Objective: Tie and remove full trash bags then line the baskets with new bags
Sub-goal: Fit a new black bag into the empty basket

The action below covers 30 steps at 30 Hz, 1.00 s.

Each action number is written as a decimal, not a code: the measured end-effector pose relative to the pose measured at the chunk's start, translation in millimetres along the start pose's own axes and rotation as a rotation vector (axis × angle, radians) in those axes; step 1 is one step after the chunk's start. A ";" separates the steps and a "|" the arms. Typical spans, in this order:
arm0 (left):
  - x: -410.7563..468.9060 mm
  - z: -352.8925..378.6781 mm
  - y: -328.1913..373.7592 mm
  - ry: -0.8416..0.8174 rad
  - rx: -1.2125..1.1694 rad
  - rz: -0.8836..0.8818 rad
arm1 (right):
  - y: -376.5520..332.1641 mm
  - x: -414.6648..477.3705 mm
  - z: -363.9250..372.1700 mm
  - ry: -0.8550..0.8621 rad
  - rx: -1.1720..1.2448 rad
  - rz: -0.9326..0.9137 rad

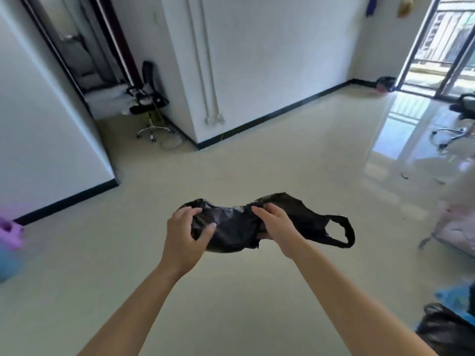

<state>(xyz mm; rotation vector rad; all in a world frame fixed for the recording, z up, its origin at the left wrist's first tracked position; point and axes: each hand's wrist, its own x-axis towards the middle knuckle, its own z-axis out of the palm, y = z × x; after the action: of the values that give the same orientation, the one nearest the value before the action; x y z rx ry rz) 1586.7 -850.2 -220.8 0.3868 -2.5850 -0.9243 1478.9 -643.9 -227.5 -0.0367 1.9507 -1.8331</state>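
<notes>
A crumpled black plastic bag [234,232] hangs in the air in front of me, above the pale floor. My left hand [183,235] grips its left end with curled fingers and thumb. My right hand [276,227] pinches the bag near its middle. One looped handle [341,235] of the bag sticks out to the right of my right hand. A dark filled trash bag [447,330] sits at the bottom right corner, partly cut off.
A black office chair [150,98] stands by the doorway at the back left. Another chair base [452,134] is at the right, near a pale draped object [457,227]. A purple and blue object [10,242] sits at the left edge. A balcony door [437,47] is far right.
</notes>
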 end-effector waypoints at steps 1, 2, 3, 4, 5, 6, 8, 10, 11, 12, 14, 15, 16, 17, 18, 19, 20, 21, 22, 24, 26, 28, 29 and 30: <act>-4.8 -20.0 -24.8 -0.055 0.043 -0.002 | -3.4 6.2 34.0 -0.048 0.016 0.002; -9.1 -37.5 -48.7 -0.101 0.087 -0.010 | -6.2 10.9 65.9 -0.095 0.021 0.004; -12.9 -51.9 -69.6 -0.132 0.126 -0.020 | -8.6 14.4 94.9 -0.144 0.008 0.006; -14.7 -64.2 -88.2 -0.140 0.152 -0.028 | -11.0 16.9 121.4 -0.199 -0.019 0.006; -13.8 -74.6 -104.4 -0.125 0.161 -0.036 | -13.7 20.1 145.5 -0.257 -0.046 0.005; -10.0 -83.4 -118.8 -0.092 0.158 -0.046 | -16.4 24.4 166.7 -0.316 -0.075 0.000; 2.1 -97.4 -142.6 0.003 0.163 -0.063 | -23.6 35.5 202.7 -0.402 -0.126 -0.005; 16.4 -109.6 -164.5 0.111 0.137 -0.146 | -27.2 53.9 232.0 -0.411 -0.196 -0.075; 24.5 -116.3 -176.4 0.175 0.085 -0.221 | -27.3 66.6 245.0 -0.370 -0.260 -0.164; 33.3 -123.6 -189.1 0.248 0.023 -0.299 | -26.9 81.3 256.6 -0.304 -0.338 -0.273; 55.4 -139.8 -216.9 0.384 -0.086 -0.444 | -25.1 117.7 279.5 -0.179 -0.521 -0.456; 68.0 -149.1 -231.1 0.431 -0.127 -0.516 | -23.9 138.2 290.7 -0.182 -0.626 -0.512; 81.8 -159.8 -243.9 0.468 -0.166 -0.580 | -21.5 163.0 302.4 -0.249 -0.757 -0.519; 95.0 -170.8 -255.4 0.506 -0.206 -0.639 | -19.4 189.0 315.1 -0.361 -0.914 -0.485; 106.6 -181.7 -264.6 0.550 -0.250 -0.701 | -20.3 212.3 328.1 -0.500 -1.075 -0.439; 117.0 -193.1 -272.6 0.600 -0.285 -0.761 | -23.9 232.8 342.7 -0.634 -1.202 -0.402; 125.0 -204.9 -279.5 0.647 -0.309 -0.806 | -27.9 249.3 359.0 -0.744 -1.269 -0.381; 130.4 -217.1 -286.2 0.681 -0.313 -0.835 | -32.6 263.8 376.8 -0.803 -1.259 -0.396; 134.3 -231.0 -293.2 0.675 -0.292 -0.842 | -37.7 276.8 396.3 -0.815 -1.216 -0.428; 138.2 -260.8 -309.8 0.509 -0.193 -0.837 | -51.9 298.5 441.3 -0.769 -1.149 -0.492; 133.2 -288.0 -327.0 0.294 -0.258 -0.869 | -66.0 309.2 490.8 -0.754 -1.123 -0.627; 125.2 -309.5 -342.8 0.247 -0.393 -0.892 | -74.9 313.4 542.7 -0.805 -1.092 -0.713; 122.1 -319.3 -353.1 0.301 -0.392 -0.931 | -76.4 314.3 569.5 -0.835 -1.075 -0.746; 120.0 -329.3 -365.6 0.381 -0.319 -0.983 | -77.6 313.9 595.9 -0.855 -1.063 -0.780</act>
<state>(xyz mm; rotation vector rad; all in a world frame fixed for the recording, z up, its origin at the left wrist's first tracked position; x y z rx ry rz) 1667.7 -1349.4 -192.9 1.6196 -1.7824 -1.3463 1381.1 -1314.2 -254.1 -1.7509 2.0375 -0.5808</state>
